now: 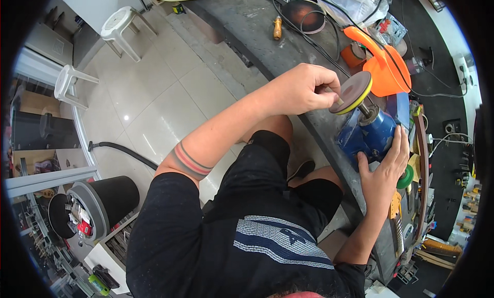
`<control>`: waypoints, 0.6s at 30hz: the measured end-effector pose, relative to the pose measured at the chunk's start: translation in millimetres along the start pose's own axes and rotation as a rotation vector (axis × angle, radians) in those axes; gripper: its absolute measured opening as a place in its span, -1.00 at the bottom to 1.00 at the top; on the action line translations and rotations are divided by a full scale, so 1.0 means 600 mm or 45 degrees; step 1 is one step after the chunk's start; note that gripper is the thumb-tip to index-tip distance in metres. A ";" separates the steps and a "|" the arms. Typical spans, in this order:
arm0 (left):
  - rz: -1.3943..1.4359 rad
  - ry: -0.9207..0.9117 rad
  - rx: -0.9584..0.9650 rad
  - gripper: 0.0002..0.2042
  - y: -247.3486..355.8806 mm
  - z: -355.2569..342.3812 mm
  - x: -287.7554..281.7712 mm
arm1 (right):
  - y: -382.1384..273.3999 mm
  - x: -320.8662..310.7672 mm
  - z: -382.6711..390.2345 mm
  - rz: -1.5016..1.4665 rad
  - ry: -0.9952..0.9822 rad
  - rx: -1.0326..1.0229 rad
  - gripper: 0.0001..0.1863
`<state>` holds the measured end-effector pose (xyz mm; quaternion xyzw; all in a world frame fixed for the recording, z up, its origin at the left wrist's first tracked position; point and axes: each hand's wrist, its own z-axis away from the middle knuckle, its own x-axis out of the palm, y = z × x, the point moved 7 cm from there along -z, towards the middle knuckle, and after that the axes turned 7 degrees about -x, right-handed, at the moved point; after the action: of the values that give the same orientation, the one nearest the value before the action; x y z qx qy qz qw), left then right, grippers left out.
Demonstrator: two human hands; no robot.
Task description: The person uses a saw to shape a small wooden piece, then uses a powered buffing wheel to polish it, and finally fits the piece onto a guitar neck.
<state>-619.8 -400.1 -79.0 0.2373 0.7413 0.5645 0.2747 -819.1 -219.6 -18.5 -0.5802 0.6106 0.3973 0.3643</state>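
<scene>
My left hand [303, 89] pinches a small tan piece and presses it against the face of a round sanding disc [352, 92] with a yellow foam backing. The disc sits on the shaft of a blue motor [368, 133] standing on the dark workbench [247, 25]. My right hand [383, 169] lies around the motor's near side, fingers stretched up along its housing. A green disc [405, 178] shows at the motor's other end, just past my right hand. My left forearm has banded markings near the elbow.
An orange jug [383, 66] stands just behind the disc. Farther along the bench lie a yellow-handled screwdriver [277, 28], a dark round pad [303, 15], black cables and a plastic bag. On the tiled floor are two white stools [121, 28], a black drum [103, 200] and a hose [121, 151].
</scene>
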 end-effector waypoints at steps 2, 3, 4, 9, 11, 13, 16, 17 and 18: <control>-0.036 0.021 0.048 -0.87 0.002 0.002 -0.001 | -0.004 0.000 0.002 -0.001 0.017 -0.003 0.17; -0.024 0.017 0.072 -0.88 0.002 0.001 -0.001 | -0.004 0.001 0.002 0.008 0.024 0.000 0.17; -0.012 0.013 0.096 -0.88 0.002 0.001 -0.001 | -0.005 0.001 0.002 0.004 0.024 -0.005 0.17; -0.030 0.004 0.145 -0.87 0.007 0.001 -0.002 | -0.002 0.003 0.002 0.016 0.018 -0.007 0.17; -0.024 0.010 0.143 -0.86 0.005 0.002 -0.001 | -0.004 0.003 0.003 0.008 0.015 -0.005 0.17; -0.044 0.028 0.205 -0.90 0.004 0.006 0.000 | -0.004 0.003 0.002 0.006 0.010 -0.004 0.17; 0.006 0.021 0.204 -0.90 0.002 0.007 0.001 | -0.004 0.005 0.002 -0.005 0.011 0.005 0.17; 0.007 0.020 0.204 -0.90 0.002 0.008 0.002 | -0.005 0.004 0.001 -0.014 0.018 0.000 0.18; 0.004 0.029 0.223 -0.91 0.003 0.009 0.002 | -0.005 0.004 0.001 -0.022 0.025 -0.005 0.18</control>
<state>-617.2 -395.1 -78.8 0.2553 0.7904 0.5007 0.2436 -816.1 -220.0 -21.1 -0.5900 0.6083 0.3896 0.3607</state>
